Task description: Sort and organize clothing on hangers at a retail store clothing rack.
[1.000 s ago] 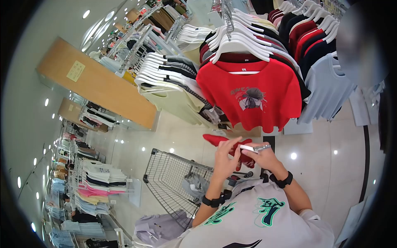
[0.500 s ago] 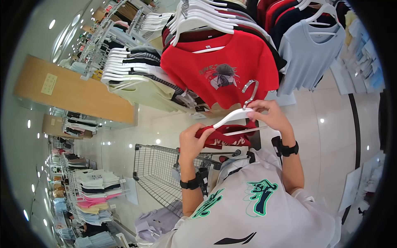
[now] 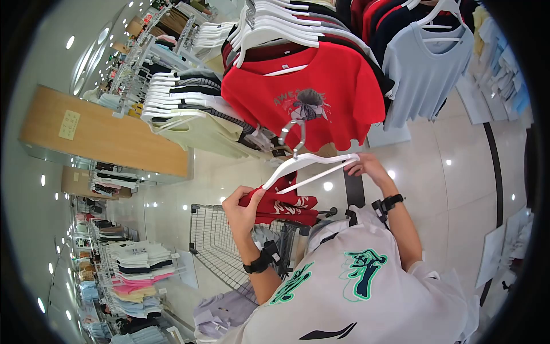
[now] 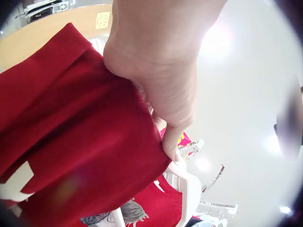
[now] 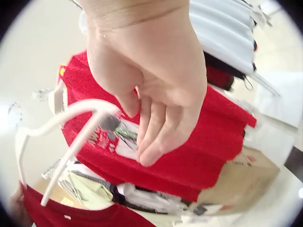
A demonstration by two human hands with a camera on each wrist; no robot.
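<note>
Since the earlier frame, the right hand (image 3: 368, 167) is no longer sitting by the hook (image 3: 302, 137) but reaching out to the far end of the white hanger (image 3: 281, 171), while the hook is leaning more to the left and the dark red garment (image 3: 292, 211) is hanging further over on the left side. The left hand (image 3: 242, 211) is pinching the garment's edge against the near hanger end, its thumb pressing on the cloth. The right fingers are curving loosely beside the other end, and whether they are really gripping it I cannot tell. The garment is drooping below the left part of the hanger, above the shopping cart (image 3: 192, 247), leaving the right arm and much of the lower bar (image 3: 315, 176) bare. As I judge it, that one pinch is carrying most of the cloth, so a loosening thumb could be letting it slide off towards the cart or the floor (image 3: 458, 183). Tugging hard while the neckline is catching on the hanger end could be stretching the fabric. The hook is also showing close in front of the bright red shirt (image 3: 355, 86) on the rack, so careless swinging could be snagging it.
</note>
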